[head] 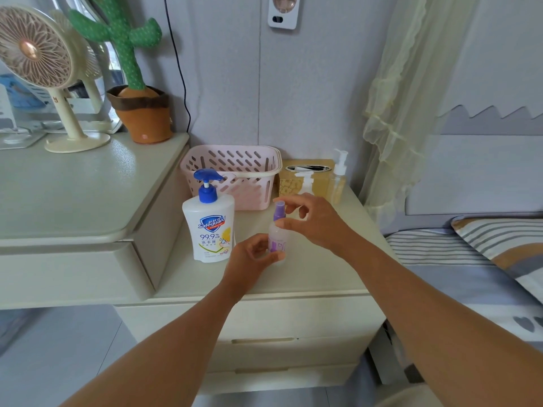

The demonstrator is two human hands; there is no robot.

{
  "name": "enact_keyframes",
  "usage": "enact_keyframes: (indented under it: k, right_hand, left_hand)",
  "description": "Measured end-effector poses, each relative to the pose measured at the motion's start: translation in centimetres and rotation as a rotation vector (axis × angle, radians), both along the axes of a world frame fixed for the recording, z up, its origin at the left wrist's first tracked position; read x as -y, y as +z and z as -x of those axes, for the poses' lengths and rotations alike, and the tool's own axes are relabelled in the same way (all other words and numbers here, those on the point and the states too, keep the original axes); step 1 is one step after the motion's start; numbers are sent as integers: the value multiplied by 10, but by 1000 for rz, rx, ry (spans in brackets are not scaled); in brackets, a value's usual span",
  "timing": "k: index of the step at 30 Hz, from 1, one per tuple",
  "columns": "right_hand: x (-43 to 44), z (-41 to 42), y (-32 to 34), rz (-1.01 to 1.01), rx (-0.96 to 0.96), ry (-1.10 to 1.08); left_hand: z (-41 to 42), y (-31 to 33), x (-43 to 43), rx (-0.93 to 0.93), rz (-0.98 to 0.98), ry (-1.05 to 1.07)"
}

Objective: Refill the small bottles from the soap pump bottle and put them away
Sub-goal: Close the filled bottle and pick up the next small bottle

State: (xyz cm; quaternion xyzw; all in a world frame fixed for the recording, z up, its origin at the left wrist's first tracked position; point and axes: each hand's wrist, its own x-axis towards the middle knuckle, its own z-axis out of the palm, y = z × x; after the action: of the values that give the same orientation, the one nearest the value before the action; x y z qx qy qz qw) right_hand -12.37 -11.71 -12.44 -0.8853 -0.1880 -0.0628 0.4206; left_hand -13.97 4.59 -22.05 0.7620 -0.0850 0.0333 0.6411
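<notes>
Now, mind the nightstand (308,277) first: its top ends in open edges at the front and on your right toward the bed, so whatever slips from you can roll off and be lost below. Your basket (235,160) sits at the back against the wall, well apart from your hands, and reaching it later means passing over everything in front of it. Nearer, the soap bottle (210,230) stands upright just beside your left hand (252,257); if the top gives suddenly, a jerk of that wrist could knock it over. Your small bottle (277,233) is upright between your hands, right of the soap bottle and in front of the basket; whether its base rests on the top or hangs just above it I cannot tell. Your left fingers are curled round its lower body, and because that hold is low while the twisting happens high, the bottle may tilt or spin in your grip. Your right hand (311,221) pinches the purple cap (279,208) between thumb and fingertips, the other fingers spread loose; so small a piece, I judge, could easily pop free and drop.
</notes>
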Motion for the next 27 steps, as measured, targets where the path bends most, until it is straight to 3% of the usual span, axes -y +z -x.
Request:
enact_keyframes:
  k: [10,21,27]
  right_hand:
    - [-15,-5,-10,-31,55,-143]
    - [-7,-3,1,56,65,3]
    - [-14,-7,-6,30,56,-139]
  left_hand:
    - [0,1,2,3,5,7]
    - [-1,-2,1,-7,12,12]
    - [-1,-1,1,5,7,13]
